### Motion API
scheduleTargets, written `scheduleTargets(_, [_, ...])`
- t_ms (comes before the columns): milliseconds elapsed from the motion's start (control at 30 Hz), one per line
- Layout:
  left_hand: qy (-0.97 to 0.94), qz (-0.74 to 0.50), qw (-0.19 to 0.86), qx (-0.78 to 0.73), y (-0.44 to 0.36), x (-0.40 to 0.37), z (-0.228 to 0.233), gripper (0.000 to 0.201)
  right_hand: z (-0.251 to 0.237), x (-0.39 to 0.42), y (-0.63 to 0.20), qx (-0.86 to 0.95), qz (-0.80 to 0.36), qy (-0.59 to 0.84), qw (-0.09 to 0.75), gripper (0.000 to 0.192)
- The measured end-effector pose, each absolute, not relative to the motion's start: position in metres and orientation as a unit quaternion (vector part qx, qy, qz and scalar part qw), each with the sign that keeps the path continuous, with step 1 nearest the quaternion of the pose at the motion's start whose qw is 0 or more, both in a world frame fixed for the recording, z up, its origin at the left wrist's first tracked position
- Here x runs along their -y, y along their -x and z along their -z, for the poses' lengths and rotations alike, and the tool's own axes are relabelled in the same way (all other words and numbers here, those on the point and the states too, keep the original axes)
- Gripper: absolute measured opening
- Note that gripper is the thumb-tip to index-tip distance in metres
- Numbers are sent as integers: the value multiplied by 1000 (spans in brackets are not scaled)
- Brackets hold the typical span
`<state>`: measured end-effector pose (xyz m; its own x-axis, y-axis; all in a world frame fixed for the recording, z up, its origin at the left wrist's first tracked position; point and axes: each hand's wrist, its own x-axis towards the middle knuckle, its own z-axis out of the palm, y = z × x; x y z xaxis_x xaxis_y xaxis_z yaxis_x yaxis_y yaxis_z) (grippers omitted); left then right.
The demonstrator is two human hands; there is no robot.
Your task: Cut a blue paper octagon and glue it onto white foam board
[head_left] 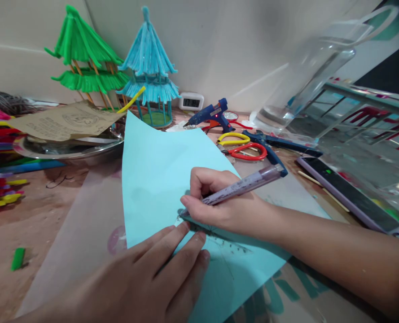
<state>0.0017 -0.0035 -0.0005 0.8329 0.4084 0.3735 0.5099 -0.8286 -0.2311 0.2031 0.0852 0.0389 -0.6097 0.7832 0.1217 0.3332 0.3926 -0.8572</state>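
A sheet of light blue paper (159,166) lies in front of me, its far left corner curling up. My right hand (219,202) is closed around a pen (243,186) with a purple-grey, patterned barrel. The pen slants to the right, and its tip meets the paper just beyond my left fingertips. My left hand (159,269) rests flat with fingers stretched out, pressing on the near part of the sheet. Beside these fingertips runs a dark-edged, pointed shape with small dots (231,244); whether it is drawn or a thin ruler I cannot tell.
Behind the paper stand a green model pavilion (85,72) and a blue one (148,67), a small clock (191,102), a glue gun (212,114) and red-and-yellow-handled pliers (249,151). At left is a metal bowl (74,154); at right, a phone (347,193) and a clear jug (307,76).
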Motion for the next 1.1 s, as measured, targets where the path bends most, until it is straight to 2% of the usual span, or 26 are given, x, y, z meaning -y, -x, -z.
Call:
scheduleTargets(533, [945,152,186,224,0,0,2,31,-39,-85,-204,799,-424,333,267,26])
scheduleTargets(1100, [946,133,200,219,-1,2,6,35,-47,-82,-209,842,-359,328,235,27])
